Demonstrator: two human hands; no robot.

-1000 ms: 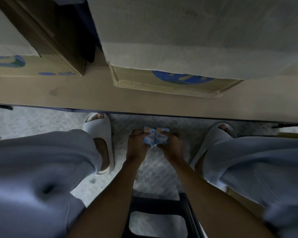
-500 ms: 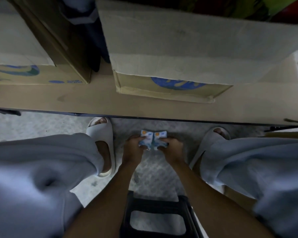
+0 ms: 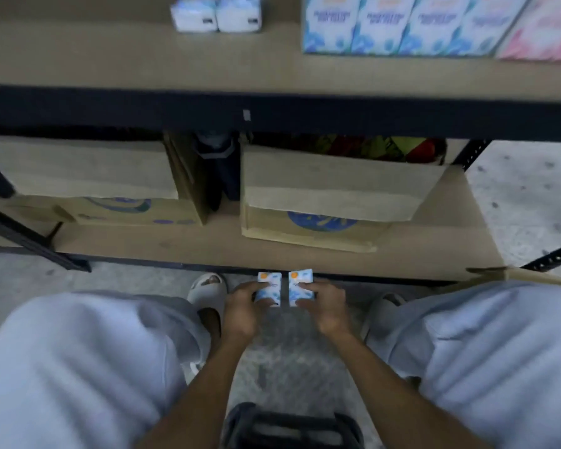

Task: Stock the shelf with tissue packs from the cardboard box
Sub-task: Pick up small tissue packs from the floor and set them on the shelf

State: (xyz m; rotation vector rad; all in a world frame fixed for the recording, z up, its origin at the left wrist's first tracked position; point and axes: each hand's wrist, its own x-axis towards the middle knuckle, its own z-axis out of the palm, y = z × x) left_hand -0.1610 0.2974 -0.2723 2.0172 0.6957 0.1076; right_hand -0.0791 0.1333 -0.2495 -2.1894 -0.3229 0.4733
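Gripping one small tissue pack apiece, the fingers (image 3: 262, 294) of the left hand (image 3: 242, 306) are clamped on the left tissue pack (image 3: 269, 286), and those of the right hand (image 3: 324, 304) are clamped on the right tissue pack (image 3: 300, 285). Both packs are white and blue with an orange spot at the far end, held low between the knees, side by side with a narrow gap between them. Just beyond the fingers runs the front edge of the lower shelf (image 3: 208, 244). Outward to either side of the hands sit pale slippers: one (image 3: 208, 290) just left of the left hand, the other (image 3: 382, 306) just right of the right hand, both partly covered by light grey trouser legs (image 3: 78, 367). Below the wrists, a dark stool (image 3: 292, 429) shows between the forearms, over speckled floor (image 3: 282, 351).

Farther beyond the packs, on the lower shelf, stand two cardboard boxes with blue print: one (image 3: 321, 202) straight ahead of the right hand with its flap hanging forward, another (image 3: 88, 183) off to the left. Above them crosses a dark shelf beam (image 3: 272, 111). On the upper shelf (image 3: 110, 59), farthest from the fingers, stand two small white packs (image 3: 216, 14) and, to their right, a row of blue floral tissue boxes (image 3: 402, 27) ending in a pink one (image 3: 538, 34).
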